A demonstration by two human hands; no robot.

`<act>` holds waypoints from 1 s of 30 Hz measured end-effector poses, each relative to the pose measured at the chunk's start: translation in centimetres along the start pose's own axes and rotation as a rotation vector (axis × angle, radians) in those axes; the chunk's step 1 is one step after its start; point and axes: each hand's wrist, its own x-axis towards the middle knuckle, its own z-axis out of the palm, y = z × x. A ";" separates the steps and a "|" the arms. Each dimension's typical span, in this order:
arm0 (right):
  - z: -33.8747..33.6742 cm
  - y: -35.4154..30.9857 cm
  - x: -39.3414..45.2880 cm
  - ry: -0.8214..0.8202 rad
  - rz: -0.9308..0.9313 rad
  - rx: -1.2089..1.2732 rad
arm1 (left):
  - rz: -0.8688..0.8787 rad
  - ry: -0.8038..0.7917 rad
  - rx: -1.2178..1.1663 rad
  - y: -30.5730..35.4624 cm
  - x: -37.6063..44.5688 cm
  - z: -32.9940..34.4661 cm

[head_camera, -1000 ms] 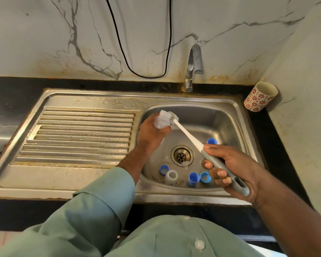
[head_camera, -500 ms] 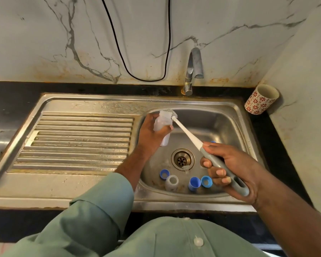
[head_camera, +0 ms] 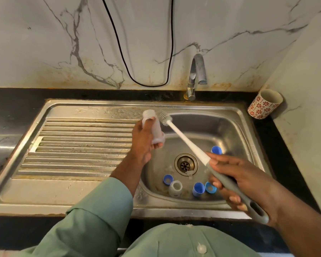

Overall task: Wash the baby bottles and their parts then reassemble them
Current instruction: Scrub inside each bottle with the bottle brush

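So the big change was that the brush (head_camera: 202, 156) had come out of the bottle (head_camera: 153, 127). Half a second before, the bristle head sat right at the bottle's mouth; now it was just beside the neck, clear of it, with the bottle tilted up over the line between drainboard (head_camera: 78, 145) and basin. To me that looked like the inside scrub on this one was finished, or at least paused, so rinsing or setting it down seemed the likely next bit. Plenty left though, since the other parts were sitting unassembled at the bottom of the sink (head_camera: 235, 130): a small white bottle (head_camera: 175, 188), blue caps (head_camera: 198, 189) near the front wall, another blue cap (head_camera: 216, 150) by the right hand, and a clear teat-looking piece (head_camera: 189, 173) at the drain, hard to be sure. Room-wise, the drainboard to the left was wide and open, the tap (head_camera: 196, 75) was well behind and its spout wasn't running that I could see, and the cup (head_camera: 264, 103) was off in the right corner. Left hand (head_camera: 144, 143) was wrapped around the bottle body; right hand (head_camera: 248, 182) was curled round the brush's grey handle.
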 end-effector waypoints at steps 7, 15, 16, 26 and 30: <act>1.9 2.3 2.8 0.152 -0.230 -0.585 | -0.090 0.022 -0.201 0.7 0.1 0.8; 2.5 2.0 4.5 0.199 -0.375 -0.808 | -0.026 0.119 0.002 1.9 1.1 2.8; 2.7 1.9 4.9 0.196 -0.383 -0.811 | -0.016 0.122 0.020 2.0 1.1 2.9; 3.3 1.6 5.1 0.225 -0.376 -0.793 | 0.017 0.166 0.062 2.5 0.8 2.8; 3.3 2.1 4.7 0.138 -0.359 -0.831 | -0.010 0.286 -0.108 4.0 1.4 1.2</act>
